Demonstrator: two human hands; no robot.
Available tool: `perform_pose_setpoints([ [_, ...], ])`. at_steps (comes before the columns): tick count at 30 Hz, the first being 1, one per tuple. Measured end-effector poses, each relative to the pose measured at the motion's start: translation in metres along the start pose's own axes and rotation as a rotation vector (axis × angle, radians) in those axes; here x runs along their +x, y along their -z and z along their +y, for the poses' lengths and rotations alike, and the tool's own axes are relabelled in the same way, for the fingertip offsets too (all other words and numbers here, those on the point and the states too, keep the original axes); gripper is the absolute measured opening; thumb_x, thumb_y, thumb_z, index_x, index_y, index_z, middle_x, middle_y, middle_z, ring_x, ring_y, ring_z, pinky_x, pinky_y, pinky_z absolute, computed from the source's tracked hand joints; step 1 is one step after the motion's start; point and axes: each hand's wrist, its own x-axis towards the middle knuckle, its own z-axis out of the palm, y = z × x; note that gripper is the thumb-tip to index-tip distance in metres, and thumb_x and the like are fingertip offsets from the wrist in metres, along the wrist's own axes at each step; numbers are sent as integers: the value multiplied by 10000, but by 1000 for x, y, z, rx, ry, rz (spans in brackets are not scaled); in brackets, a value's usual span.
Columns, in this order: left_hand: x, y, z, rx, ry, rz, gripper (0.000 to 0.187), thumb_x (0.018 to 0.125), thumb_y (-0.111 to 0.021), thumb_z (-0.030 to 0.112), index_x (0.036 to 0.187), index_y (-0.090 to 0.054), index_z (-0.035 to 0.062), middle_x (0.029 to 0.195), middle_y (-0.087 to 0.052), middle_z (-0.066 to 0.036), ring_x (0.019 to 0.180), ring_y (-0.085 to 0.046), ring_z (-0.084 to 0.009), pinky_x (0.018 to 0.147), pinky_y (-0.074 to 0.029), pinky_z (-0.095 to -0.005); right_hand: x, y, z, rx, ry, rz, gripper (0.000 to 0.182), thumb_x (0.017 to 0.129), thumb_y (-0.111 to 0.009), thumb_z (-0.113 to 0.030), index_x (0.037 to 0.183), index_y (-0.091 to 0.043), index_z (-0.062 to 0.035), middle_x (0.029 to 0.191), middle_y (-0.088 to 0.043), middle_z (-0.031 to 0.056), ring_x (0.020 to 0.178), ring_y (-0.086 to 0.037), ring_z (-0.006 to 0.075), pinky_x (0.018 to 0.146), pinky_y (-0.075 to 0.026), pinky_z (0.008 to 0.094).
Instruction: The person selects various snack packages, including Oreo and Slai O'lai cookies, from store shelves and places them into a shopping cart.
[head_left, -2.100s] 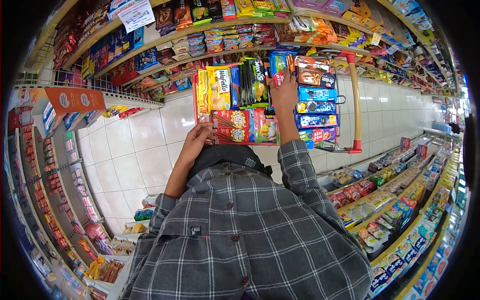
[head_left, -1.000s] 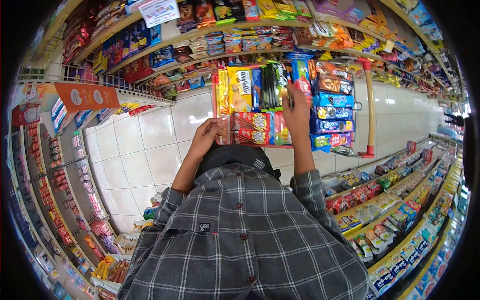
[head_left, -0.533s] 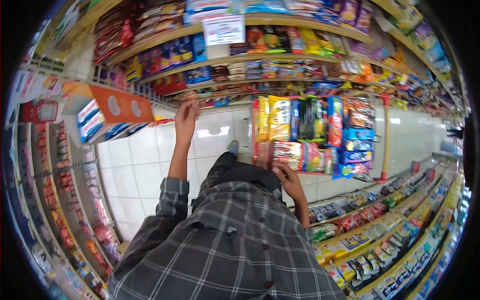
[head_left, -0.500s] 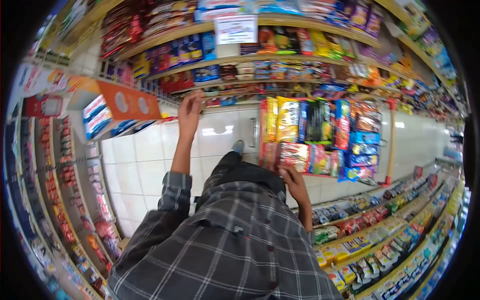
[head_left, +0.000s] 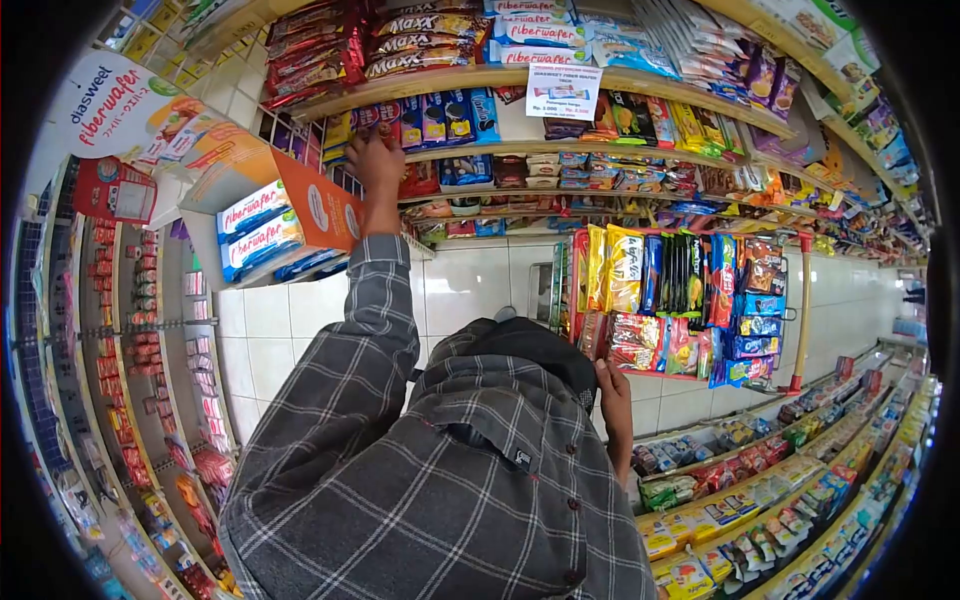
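Observation:
My left hand (head_left: pixel 376 160) reaches to the left end of a shelf, fingers spread over and touching snack packets. Blue cookie packs (head_left: pixel 444 117) stand in a row just right of it, and a blue packet (head_left: pixel 466 170) lies on the tier below. Down by my side, next to the black garment at my waist, is my right hand (head_left: pixel 614 395). Its fingers are loosely extended, with nothing visible in them. Just beyond it is a shopping trolley (head_left: pixel 798 310) filled with snack packs, among them yellow packs (head_left: pixel 624 257), black-green packs (head_left: pixel 682 272) and a red-brown pack (head_left: pixel 634 341).
An orange display box (head_left: pixel 328 212) with white-and-blue wafer packs (head_left: pixel 258 235) juts out left of my arm. A printed price sign (head_left: pixel 562 91) hangs from the upper shelf. Stocked racks (head_left: pixel 120 350) line the left, and low shelves (head_left: pixel 740 480) run along the right.
My left hand has moved up and forward from above the floor onto the shelf packets. The view has shifted, so the shelves and trolley appear lower and farther right. My right hand stays low near the trolley.

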Motion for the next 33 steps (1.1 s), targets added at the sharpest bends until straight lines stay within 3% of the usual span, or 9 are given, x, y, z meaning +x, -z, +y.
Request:
perform_pose_setpoints([
  [1,0,-2,-1,28,19,-83,449,894,-543,388,1291,-546,178,1362,-376,-211,1252,-310,-387,970,-254,-581,1,-3,1,27,22,26,300,988,-513,-265,857,-564,0,760,-476,-27,746,-399,61,686,-358,218],
  [5,-27,-9,1,46,13,-99,432,912,-524,383,1290,-549,176,1364,-358,-201,1243,-310,-391,963,-258,-568,0,-14,-3,88,14,87,302,988,-514,-263,826,-552,-10,747,-463,-29,736,-390,61,679,-353,217],
  [10,-32,-23,-7,-52,-13,29,352,929,-523,313,1242,-590,167,1367,-347,-206,1254,-300,-385,961,-264,-539,11,-16,10,86,27,83,308,985,-524,-266,781,-522,-34,719,-449,-33,713,-381,61,659,-339,220],
  [14,-30,-10,-11,-167,-3,56,259,867,-631,257,1094,-671,140,1303,-451,-128,1235,-353,-338,969,-260,-526,15,-18,-5,-38,53,42,293,972,-553,-242,760,-516,-43,712,-447,-38,708,-392,56,648,-344,224],
  [15,-30,-10,-11,-176,-28,159,217,841,-665,247,1028,-697,140,1247,-504,-81,1209,-383,-314,965,-267,-508,19,-17,-7,-76,62,29,287,971,-554,-237,764,-517,-41,712,-446,-41,711,-393,55,650,-346,223],
  [19,-33,-15,-21,-267,-88,198,171,825,-676,245,984,-717,197,1192,-543,-25,1174,-406,-283,968,-273,-479,25,-17,-5,-76,48,-16,261,969,-554,-212,780,-516,-37,713,-440,-53,712,-384,50,647,-341,223],
  [22,-33,-28,-31,-312,-137,246,152,822,-676,258,961,-724,216,1176,-552,-24,1159,-420,-283,971,-271,-477,25,-17,-9,-129,54,3,258,967,-558,-208,779,-524,-34,714,-435,-49,715,-395,57,660,-346,223],
  [26,-24,-56,-51,-351,-243,292,147,844,-654,322,926,-729,226,1111,-589,-29,1100,-458,-296,927,-342,-459,19,-21,-1,-147,137,101,235,940,-574,-210,867,-594,12,733,-519,34,707,-476,120,655,-396,265],
  [33,-25,-50,-42,-345,-241,346,158,845,-658,350,909,-713,216,1072,-587,-32,1058,-473,-296,901,-338,-477,19,-20,13,-67,128,125,266,929,-606,-262,825,-604,-16,703,-543,15,681,-485,91,618,-396,259],
])
